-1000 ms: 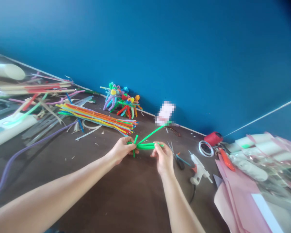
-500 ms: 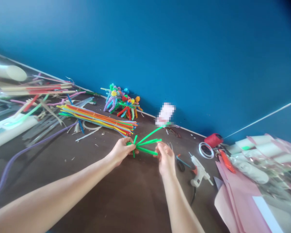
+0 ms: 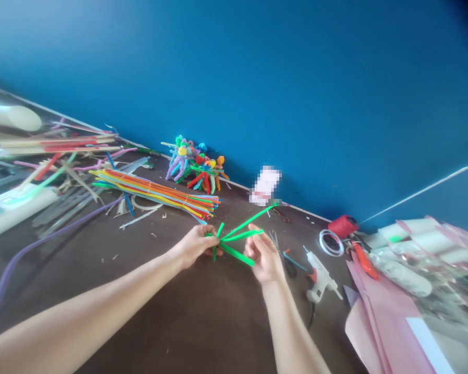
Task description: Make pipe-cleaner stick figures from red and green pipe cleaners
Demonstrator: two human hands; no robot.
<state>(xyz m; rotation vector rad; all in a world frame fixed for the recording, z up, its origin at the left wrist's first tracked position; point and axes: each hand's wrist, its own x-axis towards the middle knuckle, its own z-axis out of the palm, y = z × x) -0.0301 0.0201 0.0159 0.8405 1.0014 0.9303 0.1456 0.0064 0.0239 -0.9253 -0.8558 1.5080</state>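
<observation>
A blue wall (image 3: 234,78) rises along the far side, behind a dark brown table (image 3: 171,327). On the right side of the table lie sheets of pink paper (image 3: 374,311), with white rolls (image 3: 413,228) on the far side of them. At far left is a jumble of strips, some red and pale sticks (image 3: 58,143) among them. A bundle of pipe cleaners (image 3: 152,189), mostly orange, yellow and blue, lies left of the middle, tied in at least two places.

Near the middle, the left hand (image 3: 197,244) grips the joined part of some green pipe cleaners (image 3: 237,236) between closed thumb and fingers, above the table. From that grip one length points far right, a second group runs to the right hand (image 3: 263,254) and a third slants nearer; a short piece crosses beside the left thumb. The right hand's fingers are loosely curled at the second group's end; whether they pinch it I cannot tell.

Small pipe-cleaner figures (image 3: 195,163) stand by the wall, on the far side of the bundle. To the right of the right hand are a white glue gun (image 3: 320,275), a red spool (image 3: 342,226), a white ring (image 3: 331,243) and, partly hidden, scissors (image 3: 273,239).
</observation>
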